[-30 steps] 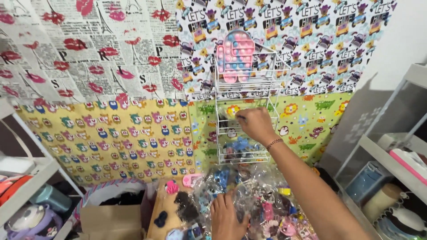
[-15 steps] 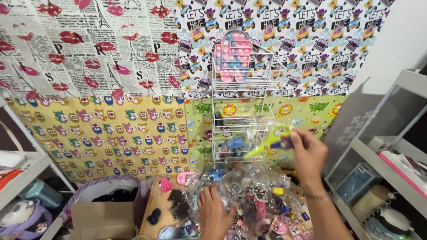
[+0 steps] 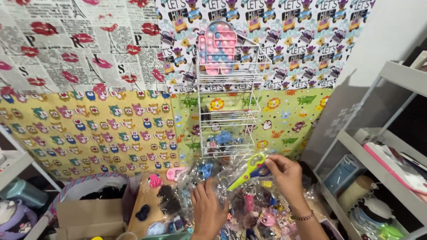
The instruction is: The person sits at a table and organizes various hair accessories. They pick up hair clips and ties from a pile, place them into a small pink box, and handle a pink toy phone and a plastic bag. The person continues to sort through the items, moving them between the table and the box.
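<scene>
My right hand [image 3: 287, 175] holds a small pair of scissors [image 3: 250, 170] with yellow-green and blue handles, its blades pointing down-left over a clear plastic bag [image 3: 222, 178] full of small colourful trinkets. My left hand [image 3: 208, 211] rests on that bag, pressing the plastic lower down. Just behind the hands a white wire rack [image 3: 227, 113] stands against the wall, with blue trinkets on its lowest shelf and a pink and blue bubble toy [image 3: 216, 46] on top.
Patterned wrapping sheets cover the wall. White shelves [image 3: 382, 151] on the right hold a blue cup, a roll and boxes. A cardboard box [image 3: 89, 218] and a wooden board [image 3: 149, 204] with dark clips lie at lower left. Another shelf [image 3: 13, 164] is at far left.
My right hand came down from the wire rack with the scissors and moved to the bag. My left hand stayed on the bag.
</scene>
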